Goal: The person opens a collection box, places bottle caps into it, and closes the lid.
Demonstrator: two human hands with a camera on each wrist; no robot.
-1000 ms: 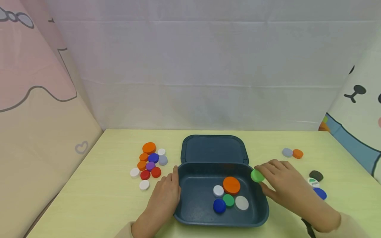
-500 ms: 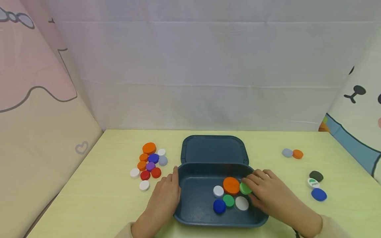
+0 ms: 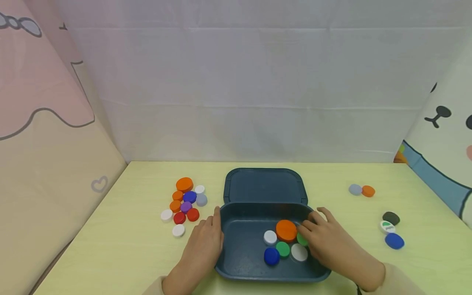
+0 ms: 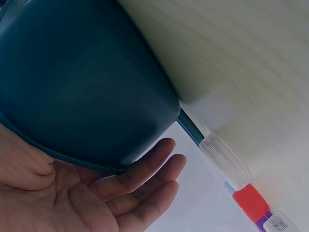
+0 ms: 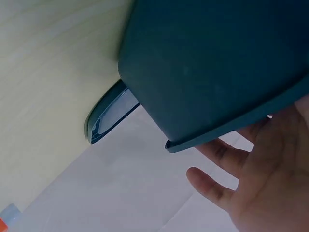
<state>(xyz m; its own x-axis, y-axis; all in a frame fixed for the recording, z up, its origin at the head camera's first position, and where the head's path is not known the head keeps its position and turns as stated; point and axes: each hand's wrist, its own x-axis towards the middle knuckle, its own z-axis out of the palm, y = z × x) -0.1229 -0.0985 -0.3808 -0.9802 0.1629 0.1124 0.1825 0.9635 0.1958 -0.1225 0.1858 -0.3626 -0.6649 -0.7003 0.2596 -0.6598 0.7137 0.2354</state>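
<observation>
A dark blue plastic box [image 3: 236, 273] stands in front of me, holding several bottle caps: an orange cap [image 3: 286, 230], a small white cap [image 3: 270, 237], a green cap [image 3: 282, 249], a blue cap [image 3: 271, 256] and a larger whitish cap [image 3: 299, 252]. My left hand [image 3: 203, 241] rests along the box's left side, fingers fairly straight outside the wall in the left wrist view. Over the right rim reaches my right hand [image 3: 326, 237], its fingers at a light green cap [image 3: 302, 239] low in the box beside the orange one. The hand partly covers that cap; its thumb is hidden.
Behind the box lies its dark blue lid [image 3: 263, 185]. Many caps cluster on the left, among them a purple cap [image 3: 186, 207] and a red cap [image 3: 193, 214]. At the right are a black cap [image 3: 391, 218], a blue cap [image 3: 394, 241] and a few others.
My right hand has carried the light green cap from above the right rim leftward and down into the box. The left hand and the box have stayed in place.
</observation>
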